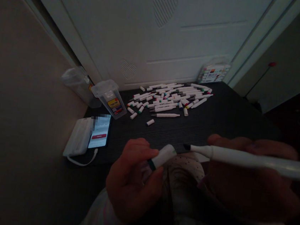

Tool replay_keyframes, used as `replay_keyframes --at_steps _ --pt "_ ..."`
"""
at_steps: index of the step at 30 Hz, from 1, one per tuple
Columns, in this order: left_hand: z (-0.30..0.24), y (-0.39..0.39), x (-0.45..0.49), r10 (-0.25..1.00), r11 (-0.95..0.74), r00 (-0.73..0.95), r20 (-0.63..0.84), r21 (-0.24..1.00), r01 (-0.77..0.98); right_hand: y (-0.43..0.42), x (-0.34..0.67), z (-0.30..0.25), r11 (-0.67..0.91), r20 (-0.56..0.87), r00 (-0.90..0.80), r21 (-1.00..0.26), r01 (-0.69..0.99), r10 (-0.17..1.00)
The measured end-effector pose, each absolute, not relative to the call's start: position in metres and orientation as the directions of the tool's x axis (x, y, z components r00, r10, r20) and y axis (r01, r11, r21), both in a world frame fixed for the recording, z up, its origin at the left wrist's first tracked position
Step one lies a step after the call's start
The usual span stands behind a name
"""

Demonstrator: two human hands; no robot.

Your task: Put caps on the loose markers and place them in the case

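Between the thumb and fingers of my left hand [134, 179] is a white marker cap [163, 157] with a dark green band at its lower end. My right hand [249, 187] grips an uncapped white marker [257, 162], held nearly level. The marker's dark tip points left toward the cap, and a small gap separates the two. Beyond both hands, a heap of white markers [165, 108] and loose caps is spread over the dark table [213, 122]. One loose cap [150, 122] lies nearest to my left hand.
Two clear plastic containers [111, 99] stand at the table's left. In front of them lie a lit phone [100, 132] and a white case [79, 135] with a cable. A marker set box [214, 72] leans at the back right against the white door [137, 29].
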State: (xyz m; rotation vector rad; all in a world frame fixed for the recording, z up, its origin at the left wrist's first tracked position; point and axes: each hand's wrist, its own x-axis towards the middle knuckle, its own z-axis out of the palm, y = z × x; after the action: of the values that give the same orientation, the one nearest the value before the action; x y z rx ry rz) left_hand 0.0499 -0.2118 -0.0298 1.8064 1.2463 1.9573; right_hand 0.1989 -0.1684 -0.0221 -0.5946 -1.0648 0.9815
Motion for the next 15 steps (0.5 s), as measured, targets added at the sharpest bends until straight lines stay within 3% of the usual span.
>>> replay_keyframes --at_steps 4,9,12,15 --pt "-0.043 -0.203 0.048 0.615 -0.609 -0.235 0.753 0.642 0.466 -0.15 0.192 -0.032 0.401 0.391 0.147 -0.717 -0.57 0.908" --pt "-0.059 -0.185 0.043 0.617 -0.495 -0.224 0.754 0.593 0.635 -0.105 0.182 -0.071 0.039 0.035 0.021 -0.678 -0.734 0.999" --pt "-0.063 -0.178 0.042 0.62 -0.407 -0.205 0.757 0.534 0.741 -0.087 0.182 -0.093 -0.194 -0.205 -0.087 -0.591 -0.783 0.975" --pt "-0.064 -0.174 0.042 0.608 -0.37 -0.175 0.775 0.471 0.801 -0.08 0.184 -0.103 -0.275 -0.292 -0.132 -0.529 -0.803 0.947"
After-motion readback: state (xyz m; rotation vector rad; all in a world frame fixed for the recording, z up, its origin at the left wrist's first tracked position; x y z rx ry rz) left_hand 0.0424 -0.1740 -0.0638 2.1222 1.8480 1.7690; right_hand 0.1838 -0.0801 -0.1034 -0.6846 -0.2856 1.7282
